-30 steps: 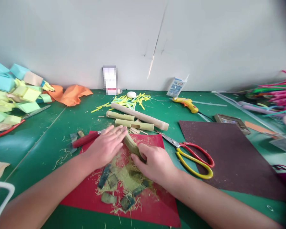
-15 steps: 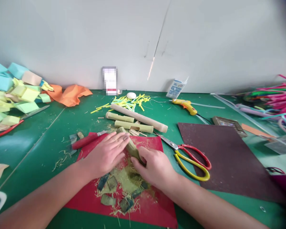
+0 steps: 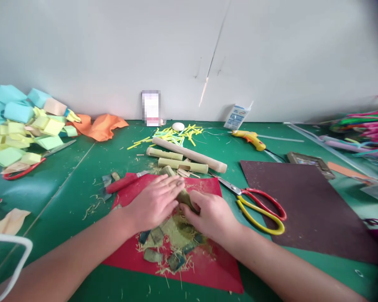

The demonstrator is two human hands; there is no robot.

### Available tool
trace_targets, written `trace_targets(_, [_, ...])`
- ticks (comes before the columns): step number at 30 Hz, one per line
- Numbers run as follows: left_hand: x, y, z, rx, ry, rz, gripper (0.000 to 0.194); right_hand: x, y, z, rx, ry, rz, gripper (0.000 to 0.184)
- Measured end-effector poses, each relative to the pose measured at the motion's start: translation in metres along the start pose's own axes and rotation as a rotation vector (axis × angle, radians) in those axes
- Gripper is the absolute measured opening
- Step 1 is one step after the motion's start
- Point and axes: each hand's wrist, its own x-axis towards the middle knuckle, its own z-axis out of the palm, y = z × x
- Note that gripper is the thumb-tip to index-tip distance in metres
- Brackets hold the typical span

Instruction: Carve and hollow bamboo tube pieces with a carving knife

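Observation:
A short green bamboo stick [image 3: 169, 171] lies slanted on a red sheet [image 3: 204, 264]. My left hand [image 3: 154, 202] rests over its middle with the fingers laid across it. My right hand [image 3: 209, 216] is closed around the stick's near end. Only the far tip of the stick shows beyond my fingers. Below both hands lies a heap of green shavings and peeled bark pieces [image 3: 168, 247]. A red-handled knife [image 3: 126, 182] lies just left of my left hand, at the sheet's far left corner.
Several bamboo pieces [image 3: 182, 165] and a long wooden rod [image 3: 192, 154] lie beyond the sheet. Red-and-yellow scissors [image 3: 258, 207] and a dark brown sheet [image 3: 305, 205] are to the right. A yellow glue gun [image 3: 250, 137] lies farther back. Coloured paper blocks [image 3: 25, 130] are piled at left.
My left hand has slid along the stick toward my right hand, so the two now nearly touch. The view has shifted slightly to the left.

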Motion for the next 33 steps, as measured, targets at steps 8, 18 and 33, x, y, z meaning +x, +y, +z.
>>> trace_targets(8, [0.004,-0.015,0.002,0.085,0.094,-0.053,0.039,0.000,0.001,0.002,-0.011,0.012,0.018,0.032])
trace_targets(18, [0.003,-0.004,0.002,0.075,0.078,-0.005,0.040,-0.003,-0.001,0.000,0.017,0.012,0.020,0.030])
trace_targets(33, [0.003,-0.007,0.000,0.080,0.067,-0.044,0.041,-0.002,0.003,0.003,0.012,0.030,0.022,0.032])
